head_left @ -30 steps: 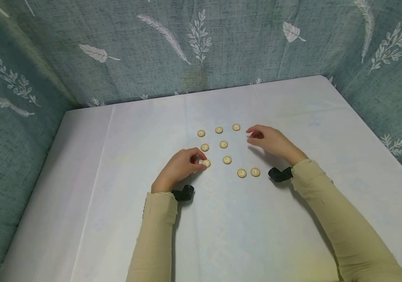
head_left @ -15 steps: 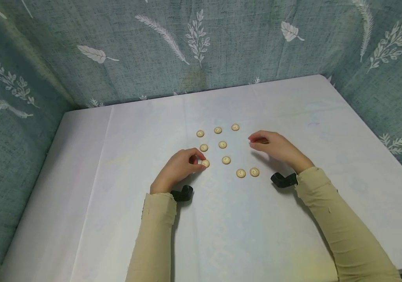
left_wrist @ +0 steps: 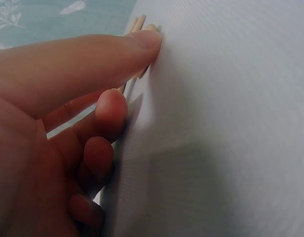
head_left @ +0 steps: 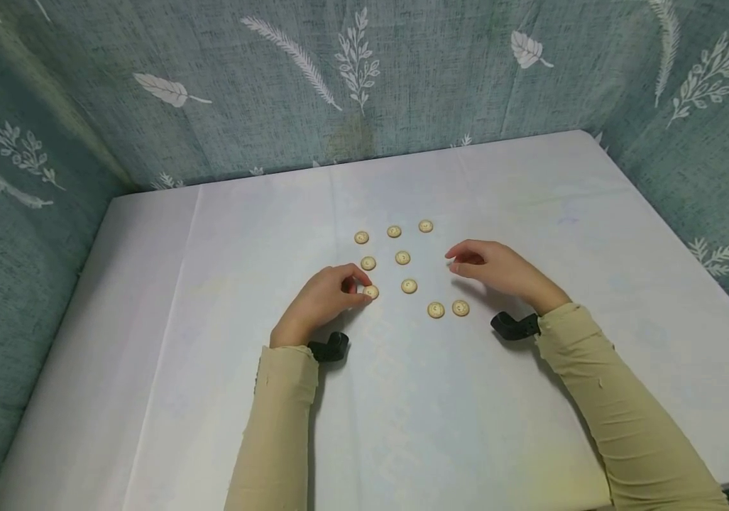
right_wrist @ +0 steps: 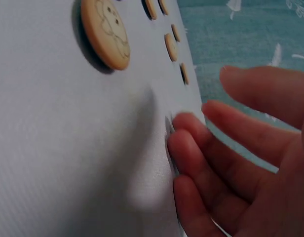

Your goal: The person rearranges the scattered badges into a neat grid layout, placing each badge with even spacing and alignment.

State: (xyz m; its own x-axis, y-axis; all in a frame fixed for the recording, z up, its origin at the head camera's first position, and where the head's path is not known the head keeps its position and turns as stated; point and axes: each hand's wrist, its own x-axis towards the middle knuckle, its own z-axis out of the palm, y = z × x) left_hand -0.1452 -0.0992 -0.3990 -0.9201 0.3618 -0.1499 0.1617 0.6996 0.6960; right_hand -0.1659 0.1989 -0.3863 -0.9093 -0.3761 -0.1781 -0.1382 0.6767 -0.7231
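Several round wooden buttons, pale tan with drawn patterns, lie flat on the white table. My left hand point(head_left: 324, 301) pinches the near-left button point(head_left: 371, 292) between thumb and index finger at the table surface. In the left wrist view the thumb point(left_wrist: 137, 44) covers most of that button. To the right of the group, my right hand point(head_left: 498, 270) hovers low over the cloth, fingers loosely bent, holding nothing. The right wrist view shows the thumb apart from the fingers and a large button point(right_wrist: 106, 32) nearby, with two dark dots on its face.
Back row buttons point(head_left: 394, 231) and middle row buttons point(head_left: 402, 257) lie beyond the left hand. Two buttons point(head_left: 436, 310) sit side by side nearer the person. A white cloth point(head_left: 211, 341) covers the table; a green leaf-patterned curtain point(head_left: 243, 106) hangs behind it.
The right hand has drawn back slightly toward the person, away from the back row. The left hand keeps its pinch on the same button. The buttons stay in place.
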